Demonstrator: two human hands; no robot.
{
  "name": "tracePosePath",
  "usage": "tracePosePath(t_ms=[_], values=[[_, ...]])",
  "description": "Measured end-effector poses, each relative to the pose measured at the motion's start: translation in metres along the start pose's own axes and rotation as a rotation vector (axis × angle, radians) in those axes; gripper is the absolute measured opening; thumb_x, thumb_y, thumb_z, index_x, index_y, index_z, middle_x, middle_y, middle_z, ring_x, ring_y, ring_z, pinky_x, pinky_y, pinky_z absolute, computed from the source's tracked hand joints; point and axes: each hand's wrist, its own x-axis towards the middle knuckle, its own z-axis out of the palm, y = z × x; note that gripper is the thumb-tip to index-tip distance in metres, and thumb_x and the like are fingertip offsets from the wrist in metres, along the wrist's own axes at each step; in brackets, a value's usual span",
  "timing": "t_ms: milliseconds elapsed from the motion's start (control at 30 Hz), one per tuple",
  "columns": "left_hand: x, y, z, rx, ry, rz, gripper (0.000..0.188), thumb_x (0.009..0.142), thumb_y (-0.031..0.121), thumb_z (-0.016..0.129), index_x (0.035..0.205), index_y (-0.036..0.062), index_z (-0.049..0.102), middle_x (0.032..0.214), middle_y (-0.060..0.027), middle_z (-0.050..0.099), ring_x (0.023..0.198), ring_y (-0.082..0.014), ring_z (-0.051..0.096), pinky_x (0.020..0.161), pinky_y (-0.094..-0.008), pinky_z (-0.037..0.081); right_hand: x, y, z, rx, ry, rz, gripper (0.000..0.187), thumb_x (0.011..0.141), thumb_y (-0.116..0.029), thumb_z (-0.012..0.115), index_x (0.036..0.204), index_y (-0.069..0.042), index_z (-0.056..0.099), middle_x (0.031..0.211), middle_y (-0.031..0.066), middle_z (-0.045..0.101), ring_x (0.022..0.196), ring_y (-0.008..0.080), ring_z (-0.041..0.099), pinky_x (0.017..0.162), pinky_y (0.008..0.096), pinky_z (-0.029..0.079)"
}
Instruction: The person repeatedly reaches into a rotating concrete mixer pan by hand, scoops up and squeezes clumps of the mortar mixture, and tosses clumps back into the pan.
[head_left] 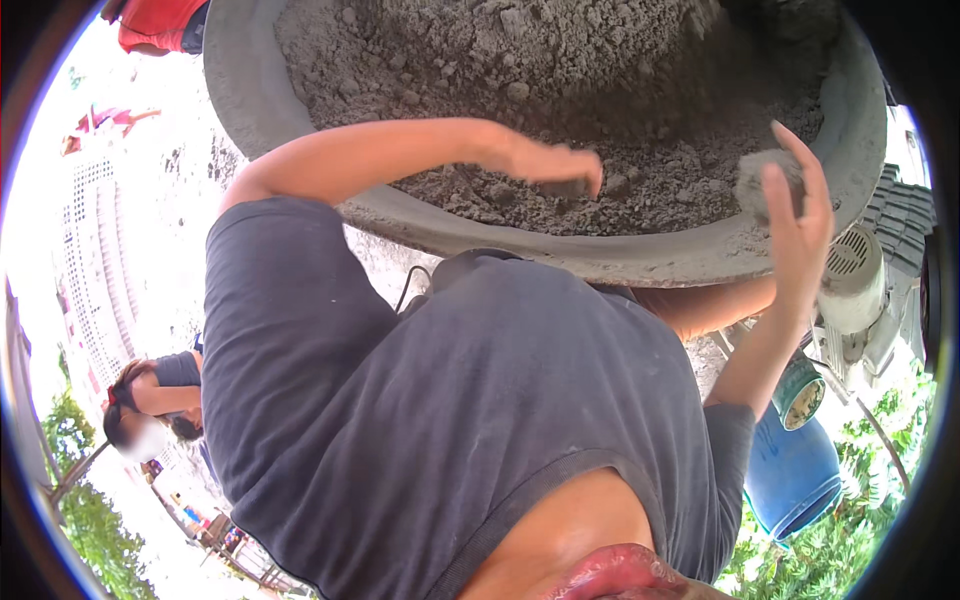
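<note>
Below my hands is a large round pan (240,90) with a thick, grey-coated rim, holding crumbly grey material (440,70) like damp clay or cement mix. My left hand (555,165) hovers over the near part of the mix, its fingers bent downward. Motion smears it, and its underside is hidden, so its grip is unclear. At the pan's right side, my right hand (805,215) has its fingers round a rough grey lump (765,180) of the same material. Dust or shadow darkens the mix at the upper right.
To the right, beyond the rim, are a pale vented motor housing (850,280), a small green bucket (800,390) and a blue barrel (790,470). A person (155,395) is at the lower left, and someone in red (160,22) shows at the top left.
</note>
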Motion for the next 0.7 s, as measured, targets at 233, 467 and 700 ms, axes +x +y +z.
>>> tracePosePath(t_ms=[233,467,700], values=[[-0.032,0.005,0.026,-0.045,0.032,0.073,0.06,0.096,0.058,0.016,0.127,0.012,0.039,0.117,-0.0077,0.05,0.109,-0.0201,0.045,0.089,-0.0371,0.036,0.0,0.0,0.038,-0.178,-0.978,-0.02,0.03,0.09,-0.023,0.062,0.114,-0.006,0.061,0.107,0.0058,0.065,0.084,0.0139,0.062,0.078,0.0326,0.048],[-0.056,0.075,0.026,-0.465,0.46,0.341,0.062,0.095,0.057,0.019,0.126,0.0068,0.038,0.089,-0.0032,0.045,0.084,-0.0169,0.042,0.082,-0.0346,0.037,-0.008,0.002,0.055,0.481,-0.483,0.182,0.048,0.085,-0.043,0.068,0.118,-0.011,0.054,0.085,-0.002,0.056,0.068,0.0036,0.052,0.05,0.0196,0.045],[-0.023,0.11,0.047,-0.454,0.612,0.058,0.067,0.093,0.056,0.032,0.143,0.0106,0.033,0.121,-0.0137,0.053,0.098,-0.0224,0.056,0.079,-0.0351,0.044,-0.017,0.006,0.066,0.164,-0.219,-0.065,0.049,0.071,-0.034,0.078,0.104,-0.004,0.06,0.099,0.0137,0.063,0.091,0.0294,0.061,0.08,0.0352,0.049]])
